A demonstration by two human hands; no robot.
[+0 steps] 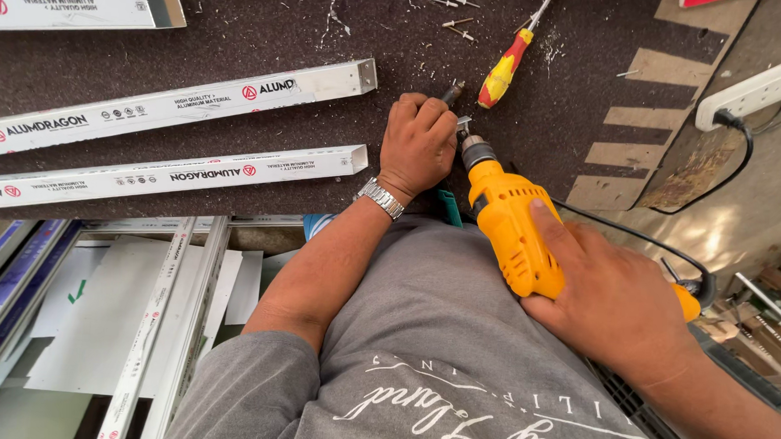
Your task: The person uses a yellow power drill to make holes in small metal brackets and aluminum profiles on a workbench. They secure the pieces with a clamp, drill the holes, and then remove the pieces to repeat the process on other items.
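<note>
Yellow corded drill (515,227), dark chuck, in right hand (615,301)

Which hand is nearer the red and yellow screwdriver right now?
Left. The left hand is fisted on the dark benchtop just below-left of the screwdriver, by the drill tip. The right hand grips the drill body, farther back toward the person.

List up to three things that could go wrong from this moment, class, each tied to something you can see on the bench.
1. The left hand grips a small part right at the tip of the yellow drill; a slip could catch the fingers.
2. The drill's black cord trails beside the right hand and might snag.
3. Loose rivets and the screwdriver nearby could be knocked away.
</note>
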